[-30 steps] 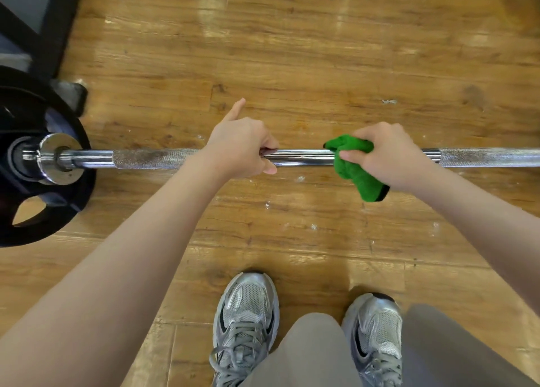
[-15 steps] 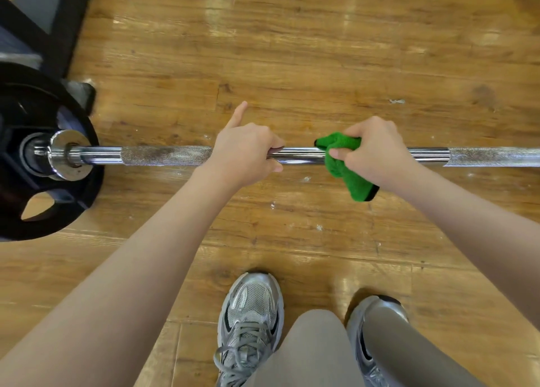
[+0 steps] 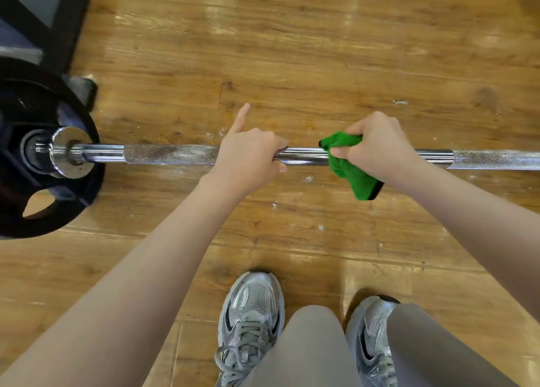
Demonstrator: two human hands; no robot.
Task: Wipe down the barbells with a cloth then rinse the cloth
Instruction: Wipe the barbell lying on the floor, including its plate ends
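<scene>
A steel barbell lies across the wooden floor, its left end carrying a black weight plate. My left hand grips the bar near its middle, with the little finger sticking out away from me. Just to the right, my right hand holds a green cloth wrapped around the smooth part of the bar. The cloth's loose end hangs below the bar toward me. The two hands are a short gap apart.
A dark metal rack frame stands at the top left behind the plate. My two grey sneakers are on the wooden floor below the bar. The bar runs on past the right edge.
My right hand has slid the cloth a little to the left along the bar, toward my left hand. My left hand keeps its grip.
</scene>
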